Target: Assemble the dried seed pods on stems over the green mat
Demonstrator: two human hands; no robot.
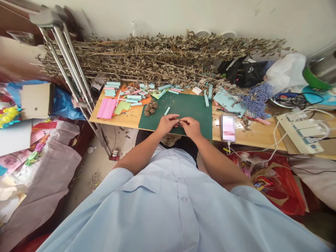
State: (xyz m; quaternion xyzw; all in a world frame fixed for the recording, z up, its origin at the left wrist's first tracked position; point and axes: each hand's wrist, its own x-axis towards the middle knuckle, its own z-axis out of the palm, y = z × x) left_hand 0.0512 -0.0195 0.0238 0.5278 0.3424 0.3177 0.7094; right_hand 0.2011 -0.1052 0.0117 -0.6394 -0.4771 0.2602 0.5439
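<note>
Over the front edge of a dark green mat [194,108], my left hand [168,124] and my right hand [190,126] meet fingertip to fingertip. Both are closed in a pinch on something too small to make out. Just beyond my left hand lies a light blue paper roll [167,111]. A pile of brown crumbly balls [151,107] sits on the mat's left part. Several blue and pink rolls [135,97] lie at the back left, near a pink paper stack [107,108] and green paper pieces [122,107].
Dried plant stems [157,59] stretch along the back of the wooden table [128,120]. Crutches [70,59] lean at the left. On the right are a phone [228,128] with a cable, purple cords [257,99] and a power strip [300,132].
</note>
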